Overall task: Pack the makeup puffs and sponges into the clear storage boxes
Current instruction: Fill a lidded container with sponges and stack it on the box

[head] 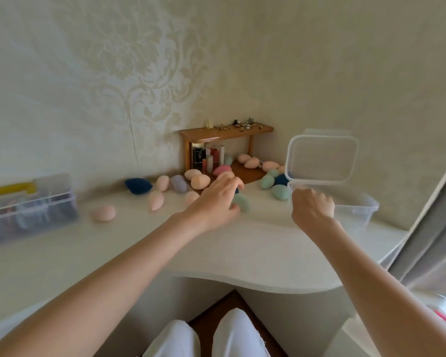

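Starting at the left edge, a clear bin (29, 210) with a yellow part sat on the white desk (139, 253), its contents blurred; a peach sponge (103, 213) lay alone to its right, well apart from the rest; further right a navy sponge (138, 186), several peach sponges (155, 200) and a lilac sponge (179, 183) were scattered toward the wall. The left hand (216, 199) reached over the desk centre, palm down, fingers partly curled around a green sponge (242, 203); the fingertips touched it, but whether the sponge was lifted off the desk could not be told. Behind that hand stood a small wooden shelf (227, 134); bottles (211, 158) stood under it, small trinkets lay on top, and a pink sponge (222, 169) rested at its base. To the right of the shelf lay more peach sponges and a group of teal sponges (273, 185) beside the box. The right hand (312, 207) was closed at the near left corner of the clear box (358, 204); its fingers were hidden, so what it gripped could not be told. The lid (323, 158) stood raised above the box, tilted toward the camera; the box appeared empty.
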The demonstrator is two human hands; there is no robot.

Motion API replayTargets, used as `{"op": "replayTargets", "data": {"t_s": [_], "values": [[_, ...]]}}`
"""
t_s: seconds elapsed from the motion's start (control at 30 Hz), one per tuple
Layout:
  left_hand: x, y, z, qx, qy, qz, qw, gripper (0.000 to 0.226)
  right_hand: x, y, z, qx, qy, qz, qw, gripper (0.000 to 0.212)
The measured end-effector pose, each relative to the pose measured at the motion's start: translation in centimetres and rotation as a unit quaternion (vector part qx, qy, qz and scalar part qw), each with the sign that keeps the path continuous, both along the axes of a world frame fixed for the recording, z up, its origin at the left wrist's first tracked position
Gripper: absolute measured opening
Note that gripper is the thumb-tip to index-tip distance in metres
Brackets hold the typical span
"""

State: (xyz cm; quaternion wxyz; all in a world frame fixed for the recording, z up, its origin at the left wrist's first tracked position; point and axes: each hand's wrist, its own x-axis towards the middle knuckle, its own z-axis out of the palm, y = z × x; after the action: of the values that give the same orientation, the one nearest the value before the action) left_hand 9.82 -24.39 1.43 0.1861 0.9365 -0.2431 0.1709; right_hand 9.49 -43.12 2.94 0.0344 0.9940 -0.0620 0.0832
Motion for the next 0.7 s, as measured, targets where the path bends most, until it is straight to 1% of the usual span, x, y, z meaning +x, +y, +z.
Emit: {"op": "replayTargets", "data": {"t_s": [0.07,0.13,0.2,0.23,0.27,0.33,0.4,0.47,0.5,0.57,0.6,0.63,0.67,0.7], "values": [[-0.3,0.7,0.3,-0.047,0.007,0.008,0.999,0.035,-0.4,1.8,1.1,0.003,-0.041,0.025,0.999,0.032],[-0.7,1.7,1.0,-0.093,-0.002,0.021,0.995,0.033,-0.9,4.0,2.5,0.015,-0.076,0.064,0.995,0.033],[-1.2,3.1,2.1,-0.165,0.001,0.046,0.985,0.029,-2.0,6.8,3.9,0.025,-0.096,0.125,0.987,0.032],[-1.4,3.9,2.7,-0.214,0.017,0.059,0.975,0.027,-2.6,8.3,4.3,0.023,-0.101,0.16,0.982,0.029],[-1.5,4.9,3.2,-0.275,0.044,0.07,0.958,0.024,-3.1,9.9,4.6,0.019,-0.112,0.196,0.974,0.025],[-2.5,7.6,4.5,-0.394,0.101,0.096,0.909,0.023,-4.1,13.5,4.8,0.02,-0.14,0.275,0.951,0.024],[-3.5,10.4,5.4,-0.442,0.151,0.132,0.874,0.025,-4.7,16.7,4.9,0.026,-0.15,0.356,0.922,0.029],[-4.7,13.5,5.9,-0.479,0.167,0.15,0.849,0.029,-5.1,19.8,5.0,0.036,-0.166,0.425,0.889,0.034],[-5.1,14.9,6.1,-0.498,0.16,0.158,0.838,0.031,-5.2,20.9,4.9,0.03,-0.188,0.453,0.871,0.032],[-5.8,17.3,6.1,-0.53,0.12,0.183,0.819,0.034,-4.7,22.8,4.5,0.0,-0.259,0.493,0.83,0.025],[-5.8,18.2,6.1,-0.538,0.093,0.197,0.814,0.035,-4.3,23.3,4.2,0.006,-0.282,0.496,0.821,0.026],[-5.8,19.0,6.1,-0.539,0.068,0.209,0.813,0.036,-4.0,23.5,3.7,0.043,-0.288,0.499,0.816,0.029],[-5.6,19.8,6.2,-0.53,0.04,0.226,0.816,0.037,-3.8,23.7,3.4,0.099,-0.306,0.507,0.799,0.029],[-5.3,20.6,6.4,-0.513,0.013,0.246,0.822,0.037,-3.5,23.8,2.8,0.154,-0.326,0.514,0.778,0.026]]}}
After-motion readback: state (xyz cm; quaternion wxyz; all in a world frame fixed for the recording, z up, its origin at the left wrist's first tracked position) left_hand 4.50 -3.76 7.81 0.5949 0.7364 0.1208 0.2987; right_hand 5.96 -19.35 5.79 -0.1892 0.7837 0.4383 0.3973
